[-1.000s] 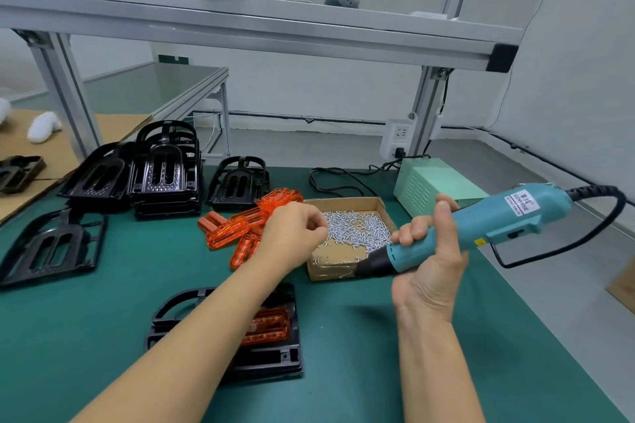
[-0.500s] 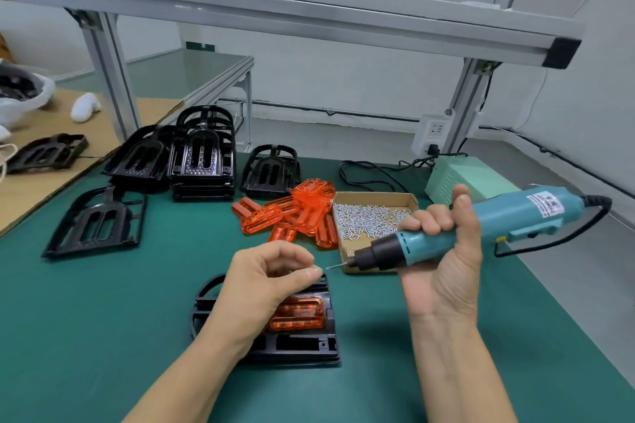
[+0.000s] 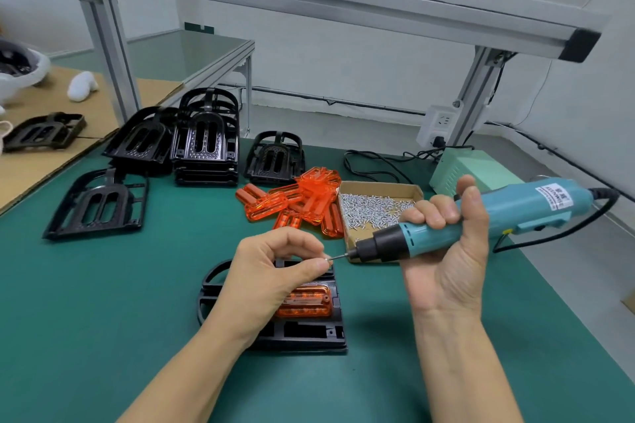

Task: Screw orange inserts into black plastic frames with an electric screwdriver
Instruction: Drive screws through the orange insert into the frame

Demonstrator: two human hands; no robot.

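Left hand: left hand (image 3: 275,268) hovers palm-down, thumb and forefinger pinching a tiny metal screw (image 3: 328,259) at the screwdriver's bit
Right hand: right hand (image 3: 446,257) is curled palm-up round the smooth teal plastic barrel of the electric screwdriver (image 3: 481,216); thumb stands up along its far side
Screwdriver: tapers to a black nose and a thin steel bit pointing left, level with the left fingertips; a black cord (image 3: 549,237) loops from its rear, right of the right hand
Work piece: directly beneath the left hand lies a black plastic frame (image 3: 309,333), matt, square at the near end and rounded at the far end, flat on the green mat (image 3: 103,319); a glossy translucent orange insert (image 3: 305,302), oblong and ribbed, sits in its middle
Screws: beyond the gap between the two hands, an open shallow cardboard box (image 3: 381,187) holds a heap of small shiny screws
Spare inserts: a loose pile of orange inserts (image 3: 295,203) lies beyond the left hand, touching the box's left side
Spare frames: farther off, left of the left hand, stacked and single black frames (image 3: 206,144) with slotted, perforated centres
Power unit: a pale green metal box (image 3: 460,168) sits beyond the right hand
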